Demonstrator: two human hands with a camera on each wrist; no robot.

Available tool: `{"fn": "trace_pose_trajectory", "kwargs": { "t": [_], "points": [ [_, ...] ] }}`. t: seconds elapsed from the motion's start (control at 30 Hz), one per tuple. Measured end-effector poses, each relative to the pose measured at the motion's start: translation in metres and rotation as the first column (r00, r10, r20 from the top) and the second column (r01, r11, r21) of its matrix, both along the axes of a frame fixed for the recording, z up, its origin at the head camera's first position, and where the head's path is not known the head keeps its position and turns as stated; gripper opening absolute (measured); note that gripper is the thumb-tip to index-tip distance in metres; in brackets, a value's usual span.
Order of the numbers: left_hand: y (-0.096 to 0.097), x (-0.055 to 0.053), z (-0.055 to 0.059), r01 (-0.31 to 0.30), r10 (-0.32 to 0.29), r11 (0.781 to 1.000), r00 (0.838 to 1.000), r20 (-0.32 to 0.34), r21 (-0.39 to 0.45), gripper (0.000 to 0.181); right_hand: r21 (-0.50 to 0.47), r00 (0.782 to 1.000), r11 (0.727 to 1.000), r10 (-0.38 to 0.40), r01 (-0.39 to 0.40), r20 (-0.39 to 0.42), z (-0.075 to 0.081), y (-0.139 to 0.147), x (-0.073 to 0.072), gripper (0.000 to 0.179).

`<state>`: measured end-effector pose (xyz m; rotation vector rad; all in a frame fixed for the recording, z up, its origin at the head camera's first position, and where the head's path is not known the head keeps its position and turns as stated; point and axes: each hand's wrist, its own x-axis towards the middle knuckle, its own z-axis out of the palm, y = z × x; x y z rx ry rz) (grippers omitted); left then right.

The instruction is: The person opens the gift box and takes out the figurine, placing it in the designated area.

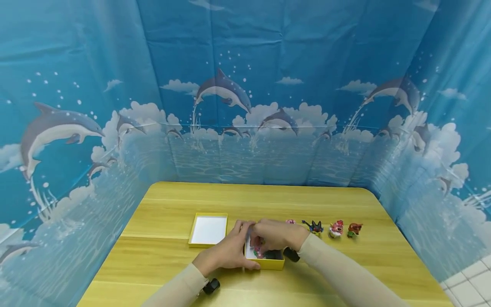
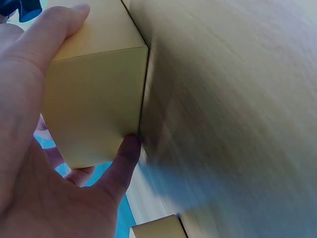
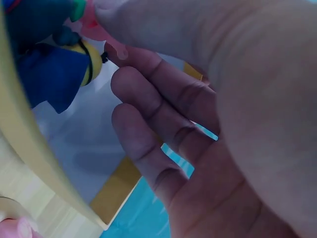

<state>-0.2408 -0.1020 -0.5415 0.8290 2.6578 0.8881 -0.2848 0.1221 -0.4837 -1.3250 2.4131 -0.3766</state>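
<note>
A yellow box [image 1: 272,265] with a white inside stands near the front of the table. My left hand [image 1: 229,247] grips its left end, with the thumb on the near wall and the other fingers at the end and far side. Inside the box, my right hand [image 1: 273,235] pinches a small pink figurine [image 3: 94,30] between thumb and index finger, the other fingers loosely bent. Next to it in the box lies a figurine in blue with a yellow part [image 3: 55,74]. A dark teal figure [image 3: 34,29] also shows there. My right hand hides part of the box's inside.
A shallow yellow box lid [image 1: 208,245], white inside, lies left of the box. To the right stand a black figurine [image 1: 316,228], a pink-and-red figurine [image 1: 336,229] and a brown figurine [image 1: 354,229]. Another pink figurine [image 1: 290,221] is partly behind my right arm.
</note>
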Motion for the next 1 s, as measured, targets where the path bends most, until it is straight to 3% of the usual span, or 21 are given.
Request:
{"fn": "trace_pose_trajectory", "kwargs": {
  "t": [0.2,0.37,1.0],
  "points": [
    [-0.001,-0.001,-0.001,0.001,-0.001,1.0,1.0,0.001,0.001,0.129,0.021,1.0,1.0,-0.013,0.013,0.003,-0.002,-0.002,-0.001,0.005],
    [-0.001,-0.002,-0.001,0.01,-0.01,1.0,1.0,-0.005,0.004,0.127,0.032,0.999,0.999,-0.031,0.032,-0.043,-0.001,0.0,0.001,0.008],
    [-0.002,-0.003,-0.004,-0.006,0.006,1.0,1.0,-0.011,-0.007,0.128,-0.15,0.998,0.988,-0.049,0.045,-0.025,0.011,0.021,0.003,0.016]
  ]
}}
